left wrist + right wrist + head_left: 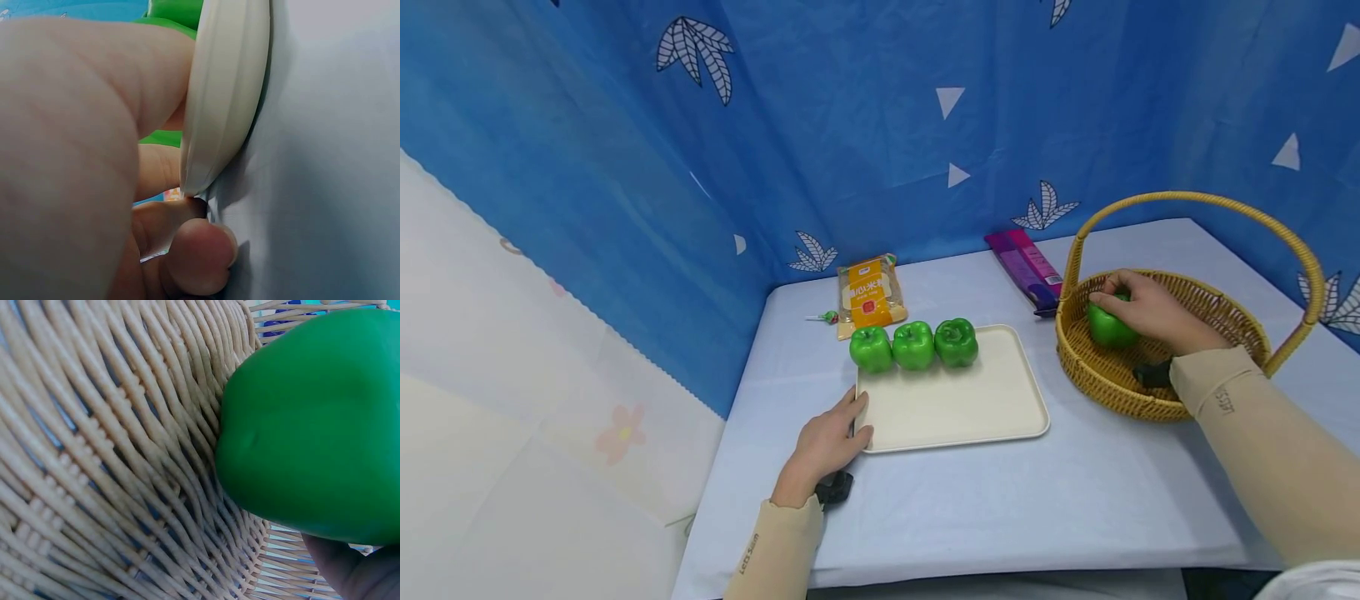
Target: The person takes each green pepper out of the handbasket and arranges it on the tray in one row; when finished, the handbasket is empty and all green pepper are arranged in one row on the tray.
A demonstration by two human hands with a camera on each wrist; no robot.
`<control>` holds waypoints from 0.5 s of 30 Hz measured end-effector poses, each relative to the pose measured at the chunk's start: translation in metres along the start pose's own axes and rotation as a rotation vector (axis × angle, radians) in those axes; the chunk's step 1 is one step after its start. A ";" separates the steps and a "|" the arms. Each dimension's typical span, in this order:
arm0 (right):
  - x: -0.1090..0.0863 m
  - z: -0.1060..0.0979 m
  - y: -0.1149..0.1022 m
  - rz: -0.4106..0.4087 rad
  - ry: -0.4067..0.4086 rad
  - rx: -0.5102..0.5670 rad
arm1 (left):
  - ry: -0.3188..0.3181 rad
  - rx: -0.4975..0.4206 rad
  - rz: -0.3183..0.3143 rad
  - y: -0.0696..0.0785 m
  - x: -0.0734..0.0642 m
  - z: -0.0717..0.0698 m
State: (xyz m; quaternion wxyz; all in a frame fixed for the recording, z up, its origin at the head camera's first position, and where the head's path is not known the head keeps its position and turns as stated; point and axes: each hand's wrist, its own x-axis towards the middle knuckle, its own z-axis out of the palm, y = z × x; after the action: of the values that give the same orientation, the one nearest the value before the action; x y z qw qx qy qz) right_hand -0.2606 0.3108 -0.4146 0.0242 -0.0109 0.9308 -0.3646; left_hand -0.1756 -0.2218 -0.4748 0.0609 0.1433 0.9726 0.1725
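In the head view, a cream tray [958, 408] lies on the table, with three green bell peppers [913, 346] in a row along its far side. My left hand [829, 442] holds the tray's left edge, its thumb over the rim; the left wrist view shows the rim [225, 94] close by the fingers. Inside a wicker basket [1093, 377] at the right, my right hand [1150, 312] grips another green bell pepper [1108, 331]. The right wrist view shows this pepper [319, 431] against the woven basket wall [125, 450]; most of that hand is out of sight there.
Behind the tray lie an orange-labelled food packet [870, 293] and a small lollipop [829, 317]. A purple packet [1026, 268] lies left of the basket, whose tall handle [1187, 197] arches over it. A blue patterned curtain [865, 125] hangs behind the table.
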 end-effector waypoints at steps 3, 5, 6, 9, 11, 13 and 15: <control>0.000 0.000 0.000 0.019 -0.016 -0.003 | 0.003 0.004 -0.001 -0.001 0.001 0.001; -0.001 0.000 -0.001 0.024 -0.044 0.000 | 0.008 0.009 0.005 -0.001 0.001 0.001; -0.001 -0.001 -0.001 0.024 -0.062 0.001 | 0.011 0.009 0.007 -0.001 0.001 0.002; -0.001 -0.001 -0.002 0.015 -0.101 -0.007 | 0.014 0.005 0.005 -0.002 0.001 0.002; -0.001 -0.001 -0.002 0.002 -0.103 -0.017 | 0.013 0.004 0.002 -0.002 0.001 0.002; 0.000 -0.002 -0.001 -0.019 -0.083 -0.038 | 0.011 0.004 0.003 -0.002 0.001 0.002; 0.000 -0.002 0.000 -0.040 -0.055 -0.056 | 0.010 0.005 0.002 -0.002 0.001 0.001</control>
State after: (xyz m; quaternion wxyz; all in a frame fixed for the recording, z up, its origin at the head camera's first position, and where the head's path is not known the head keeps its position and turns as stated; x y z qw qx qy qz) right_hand -0.2612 0.3118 -0.4132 0.0422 -0.0401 0.9391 -0.3386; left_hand -0.1767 -0.2225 -0.4766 0.0553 0.1437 0.9732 0.1710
